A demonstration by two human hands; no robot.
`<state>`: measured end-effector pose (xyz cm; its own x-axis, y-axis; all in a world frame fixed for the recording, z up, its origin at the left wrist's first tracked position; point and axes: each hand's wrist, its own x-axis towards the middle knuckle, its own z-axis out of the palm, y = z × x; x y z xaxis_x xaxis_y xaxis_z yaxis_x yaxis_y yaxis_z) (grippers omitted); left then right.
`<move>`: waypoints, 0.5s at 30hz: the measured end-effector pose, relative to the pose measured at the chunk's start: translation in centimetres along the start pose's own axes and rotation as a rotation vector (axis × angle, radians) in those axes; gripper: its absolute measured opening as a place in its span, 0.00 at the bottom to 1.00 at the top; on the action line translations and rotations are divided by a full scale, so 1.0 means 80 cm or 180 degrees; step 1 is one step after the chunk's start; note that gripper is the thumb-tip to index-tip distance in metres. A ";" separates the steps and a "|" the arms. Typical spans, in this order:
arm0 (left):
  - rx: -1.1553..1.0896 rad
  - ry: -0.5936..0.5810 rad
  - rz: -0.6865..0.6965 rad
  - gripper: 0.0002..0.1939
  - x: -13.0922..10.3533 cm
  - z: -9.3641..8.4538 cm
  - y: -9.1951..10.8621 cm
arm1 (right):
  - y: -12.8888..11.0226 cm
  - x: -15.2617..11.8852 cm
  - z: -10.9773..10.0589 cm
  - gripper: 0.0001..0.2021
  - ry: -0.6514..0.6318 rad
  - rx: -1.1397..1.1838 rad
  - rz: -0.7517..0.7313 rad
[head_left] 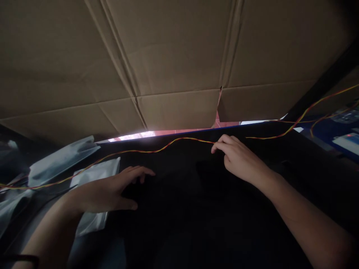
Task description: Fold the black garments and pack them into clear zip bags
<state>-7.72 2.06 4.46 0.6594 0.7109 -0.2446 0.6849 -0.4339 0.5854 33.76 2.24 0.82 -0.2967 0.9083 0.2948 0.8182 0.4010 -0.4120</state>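
In close, the head camera peered forward and down over left hand (120, 188) and right hand (238, 157), black surface (174, 220) beneath, creased cardboard (176, 52) ahead.

The right hand (238, 158) hides some twisted wire (153, 151) — both ends cut off.

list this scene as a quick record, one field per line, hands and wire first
left hand: thumb and fingers apart, no object visible between them
right hand: fingers curled at the wire, exact grip unclear
wire: red and yellow, twisted, partly hidden by the right hand
packets: pale plastic, at picture left
surface: black
backdrop: creased cardboard
lighting: dim
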 end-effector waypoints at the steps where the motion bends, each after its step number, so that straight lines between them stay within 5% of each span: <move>1: -0.0028 0.0034 0.0012 0.35 0.002 0.000 0.004 | -0.007 0.000 -0.001 0.25 0.0189 -0.0024 -0.0112; 4: -0.0037 0.0176 0.0160 0.30 0.011 0.008 0.021 | -0.037 -0.004 -0.006 0.17 0.0340 0.0282 -0.0531; 7: -0.0028 -0.0037 0.0220 0.37 0.014 0.018 0.034 | -0.061 -0.011 -0.008 0.08 -0.0742 0.0809 -0.0693; 9: 0.0054 -0.0234 0.0051 0.47 0.011 0.021 0.039 | -0.066 -0.014 -0.008 0.12 -0.1513 0.0962 -0.0456; 12: 0.0269 -0.0485 -0.0300 0.53 0.003 0.019 0.044 | -0.061 -0.015 -0.010 0.27 -0.2109 0.0958 -0.0091; 15: 0.0360 -0.0598 -0.0272 0.51 0.001 0.013 0.047 | -0.052 -0.012 -0.015 0.14 -0.2587 0.1321 0.0380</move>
<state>-4.79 -0.08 5.85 0.6364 0.6368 -0.4353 0.7641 -0.4433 0.4687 31.22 -0.46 3.31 -0.6050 0.6876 -0.4016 0.6700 0.1671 -0.7233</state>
